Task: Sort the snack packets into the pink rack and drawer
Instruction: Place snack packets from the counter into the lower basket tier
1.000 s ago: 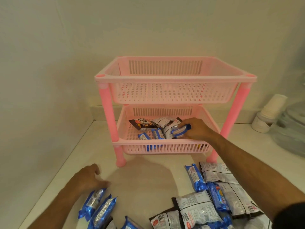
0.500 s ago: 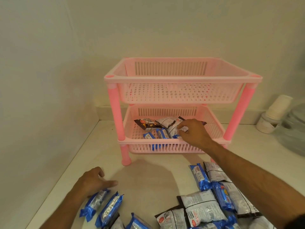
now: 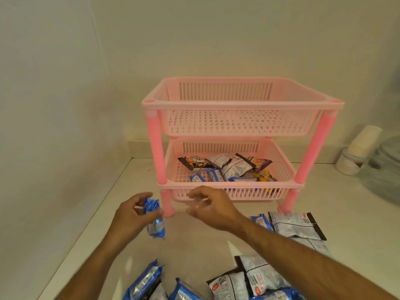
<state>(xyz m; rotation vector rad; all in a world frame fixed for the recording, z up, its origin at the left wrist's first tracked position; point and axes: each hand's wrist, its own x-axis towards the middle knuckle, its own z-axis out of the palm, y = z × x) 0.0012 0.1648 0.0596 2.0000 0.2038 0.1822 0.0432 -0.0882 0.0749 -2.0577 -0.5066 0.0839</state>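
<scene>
A pink two-tier rack point(image 3: 242, 105) stands on the white counter against the wall. Its top basket holds nothing visible; its lower basket point(image 3: 287, 169) contains several blue, grey-black and yellow snack packets point(image 3: 233, 167). My left hand point(image 3: 132, 215) grips a blue packet point(image 3: 154, 219) upright, lifted above the counter in front of the rack's front-left leg. My right hand point(image 3: 212, 207) hovers just right of it with fingers loosely curled and nothing in it. More blue packets point(image 3: 147, 282) and grey-black packets point(image 3: 262, 276) lie at the near edge.
Grey-black and blue packets point(image 3: 296, 226) lie near the rack's front-right leg. A stack of paper cups point(image 3: 357, 152) and a clear rounded container point(image 3: 385, 169) sit at the right. A wall bounds the counter on the left.
My right hand left the lower basket, dropping its blue packet there, and drew back toward me. My left hand picked a blue packet off the counter and raised it.
</scene>
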